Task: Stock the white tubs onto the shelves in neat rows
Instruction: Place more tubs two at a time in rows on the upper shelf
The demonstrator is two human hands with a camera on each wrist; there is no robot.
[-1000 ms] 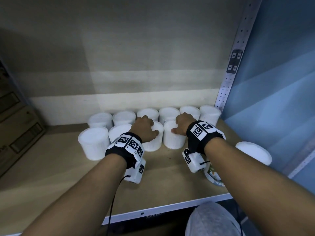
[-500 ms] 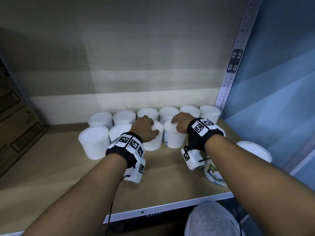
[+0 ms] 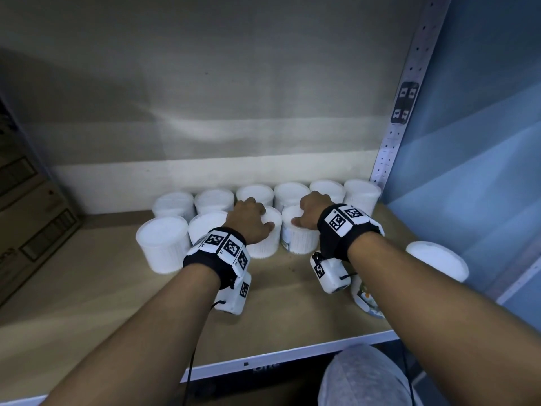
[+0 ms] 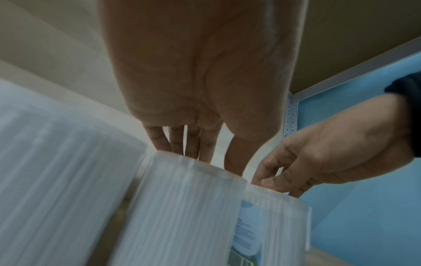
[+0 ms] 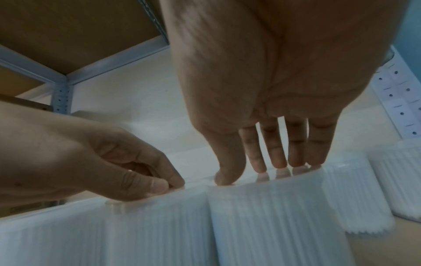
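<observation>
Looking down from our head, we see nearest a tub lying on its side (image 3: 366,297) close to the front edge of the wooden shelf (image 3: 87,288), partly hidden under our right forearm. Just right of it one upright tub (image 3: 436,260) stands alone, well apart from the others. We judge these two are still to be placed.

Farther in, a second row is forming in front of the back one. It has four tubs so far, counting from the left. Our left hand (image 3: 250,219) rests on top of the third tub (image 3: 268,238), fingers curled over its lid and thumb down at the near rim. Our right hand (image 3: 311,210) sits on the fourth tub (image 3: 298,237), fingers bent over the lid, thumb on its near edge. In the wrist views both hands grip their tubs from above, and the two tubs stand touching or nearly so.

Farthest back, six tubs (image 3: 292,193) line the rear wall (image 3: 263,112) in a neat row, reaching the right upright (image 3: 392,136). That row looks finished. The front row seems about two-thirds done, with a gap at its right end for the loose tubs.
</observation>
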